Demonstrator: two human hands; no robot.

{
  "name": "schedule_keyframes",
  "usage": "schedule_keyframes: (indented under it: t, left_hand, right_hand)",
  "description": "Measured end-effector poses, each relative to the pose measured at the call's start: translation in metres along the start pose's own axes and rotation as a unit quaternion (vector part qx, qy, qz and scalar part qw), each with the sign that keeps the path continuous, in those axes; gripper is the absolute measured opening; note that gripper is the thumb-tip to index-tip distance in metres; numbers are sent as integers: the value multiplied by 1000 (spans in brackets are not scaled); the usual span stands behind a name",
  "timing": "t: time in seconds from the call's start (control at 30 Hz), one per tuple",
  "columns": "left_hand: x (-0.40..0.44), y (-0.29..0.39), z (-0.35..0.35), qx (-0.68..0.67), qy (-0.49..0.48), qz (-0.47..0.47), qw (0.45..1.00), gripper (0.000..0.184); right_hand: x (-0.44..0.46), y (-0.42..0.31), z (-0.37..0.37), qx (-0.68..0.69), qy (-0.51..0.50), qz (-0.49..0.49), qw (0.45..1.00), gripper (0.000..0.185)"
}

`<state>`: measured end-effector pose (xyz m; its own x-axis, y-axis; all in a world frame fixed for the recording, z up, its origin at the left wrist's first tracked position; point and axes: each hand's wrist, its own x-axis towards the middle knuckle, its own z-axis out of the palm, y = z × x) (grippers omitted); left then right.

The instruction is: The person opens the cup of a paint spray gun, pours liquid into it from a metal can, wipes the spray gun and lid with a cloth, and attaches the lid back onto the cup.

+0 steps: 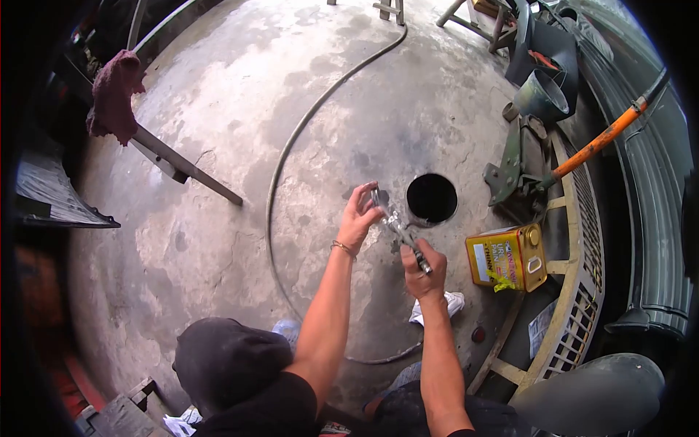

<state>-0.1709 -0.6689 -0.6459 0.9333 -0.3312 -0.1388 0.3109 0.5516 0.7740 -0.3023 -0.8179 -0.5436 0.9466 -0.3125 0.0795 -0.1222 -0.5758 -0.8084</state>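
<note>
A shiny metal spray gun (397,227) is held between my two hands above the concrete floor. My right hand (424,269) is closed around its handle, at the lower right end. The fingers of my left hand (360,216) pinch a part at the gun's upper left end; that part is small and blurred. Just beyond the gun, to the right, stands a round container with a dark opening (432,198). A white cloth or paper (438,308) lies below my right wrist.
A yellow and red thinner can (507,256) stands at the right, beside a slatted frame (582,291). A hose (280,164) curves over the floor. An orange-handled jack (597,149) and a bucket (542,96) are at the upper right. A stand with a maroon cloth (116,95) is at the left.
</note>
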Motion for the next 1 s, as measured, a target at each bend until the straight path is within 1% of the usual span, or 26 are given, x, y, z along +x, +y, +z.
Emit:
schedule_keyframes:
  t: [0.03, 0.13, 0.17, 0.27, 0.3, 0.4, 0.5, 0.6, 0.7, 0.8, 0.83, 0.93, 0.97, 1.0]
  left_hand:
    - [-2, 4, 1, -21, 4, -20, 1000, 60]
    - [-4, 9, 4, -34, 22, -37, 998, 53]
    - [-3, 8, 1, -22, 13, -41, 999, 51]
    - [-2, 0, -1, -23, 16, -43, 999, 51]
    - [0, -1, -1, -31, 1, -40, 999, 53]
    - [-1, -4, 1, -6, 4, -51, 999, 57]
    - [-3, -4, 7, 11, 1, -25, 1000, 72]
    - [3, -12, 6, 49, 1, -3, 999, 84]
    - [-1, -15, 10, 57, -4, 8, 998, 88]
    - [0, -15, 14, 35, -8, 23, 999, 90]
    - [-4, -12, 19, 28, 10, 3, 1000, 91]
    - [-7, -1, 28, -92, -3, -39, 995, 92]
    - [-6, -3, 27, -87, -10, -28, 996, 85]
    - [-6, -2, 27, -115, -20, -34, 993, 82]
  right_hand:
    - [3, -6, -2, 4, -11, 30, 999, 37]
    - [15, -21, -7, 22, -19, 68, 997, 43]
    - [18, -26, -9, 60, -26, 72, 995, 47]
    - [25, -31, -17, 56, -22, 77, 995, 50]
    - [26, -33, -19, 66, -24, 79, 994, 51]
    - [30, -43, -23, 81, -9, 95, 992, 54]
    - [30, -56, -35, 18, -38, 136, 990, 57]
    - [27, -55, -36, 0, -20, 138, 990, 60]
    - [29, -49, -39, 36, -1, 142, 989, 64]
    - [35, -52, -50, 29, 14, 133, 991, 67]
    - [37, -53, -53, 40, 11, 150, 988, 70]
    - [37, -54, -58, 54, -4, 170, 984, 71]
    - [36, -55, -58, 50, -12, 175, 983, 72]
    - [35, -55, -58, 46, -20, 178, 983, 72]
